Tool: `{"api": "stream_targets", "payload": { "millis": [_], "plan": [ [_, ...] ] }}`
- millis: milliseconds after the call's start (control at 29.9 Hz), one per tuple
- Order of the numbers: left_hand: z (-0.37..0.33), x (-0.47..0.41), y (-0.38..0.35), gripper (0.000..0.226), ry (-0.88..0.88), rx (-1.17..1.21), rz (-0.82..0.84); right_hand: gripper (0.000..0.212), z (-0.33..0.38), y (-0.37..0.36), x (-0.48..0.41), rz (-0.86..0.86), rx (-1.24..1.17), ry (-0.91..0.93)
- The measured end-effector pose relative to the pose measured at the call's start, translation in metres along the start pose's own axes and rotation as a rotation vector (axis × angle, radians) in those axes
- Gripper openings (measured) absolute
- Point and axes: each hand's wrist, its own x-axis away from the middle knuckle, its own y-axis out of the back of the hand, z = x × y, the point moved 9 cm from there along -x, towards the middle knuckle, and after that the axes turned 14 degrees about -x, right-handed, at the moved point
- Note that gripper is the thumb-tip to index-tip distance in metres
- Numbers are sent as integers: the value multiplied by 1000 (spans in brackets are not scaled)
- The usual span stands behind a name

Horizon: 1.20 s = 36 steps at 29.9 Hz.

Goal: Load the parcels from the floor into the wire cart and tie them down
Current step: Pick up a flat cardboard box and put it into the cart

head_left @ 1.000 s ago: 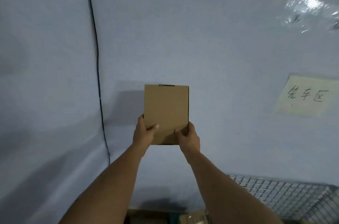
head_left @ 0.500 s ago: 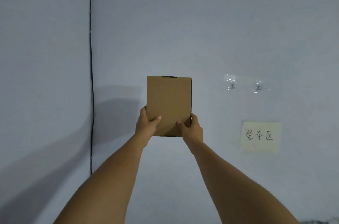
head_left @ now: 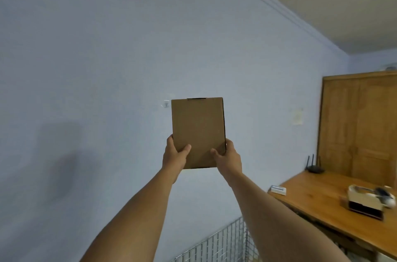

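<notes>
The box (head_left: 197,130) in the grip is plain brown cardboard — matt and smooth. Behind it the wall (head_left: 96,57) is pale paint, flat and matt. Below the grip, the cart (head_left: 225,244) is thin metal wire, light grey with a dull sheen. Right of the grip, the table (head_left: 318,195) and door (head_left: 361,124) are orange-toned wood — smooth, lightly glossy. The router (head_left: 314,168) looks like black plastic.

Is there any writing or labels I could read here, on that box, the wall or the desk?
Nothing here can be read.
cardboard box: the face shown is plain, with no print.
paper note on the wall: too blurred to read.
small white box on the wooden table: markings too small and blurred.
</notes>
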Motion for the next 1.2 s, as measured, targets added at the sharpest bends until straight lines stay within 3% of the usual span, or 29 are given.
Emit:
{"api": "stream_targets", "payload": {
  "millis": [401, 634, 902, 1202],
  "plan": [
    [-183, 78, -336, 63, -161, 136, 376, 53, -41, 364, -31, -405, 198, -33],
    [-270, 127, -486, 62, -242, 199, 544, 55, -60, 528, -37, -578, 332, -61],
    [-321, 145, -611, 63, -289, 249, 667, 57, -96, 639, -61, -722, 410, -87],
    [-317, 81, -727, 72, -279, 190, 656, 65, -170, 680, -171, -700, 394, -92]
  ]
}}
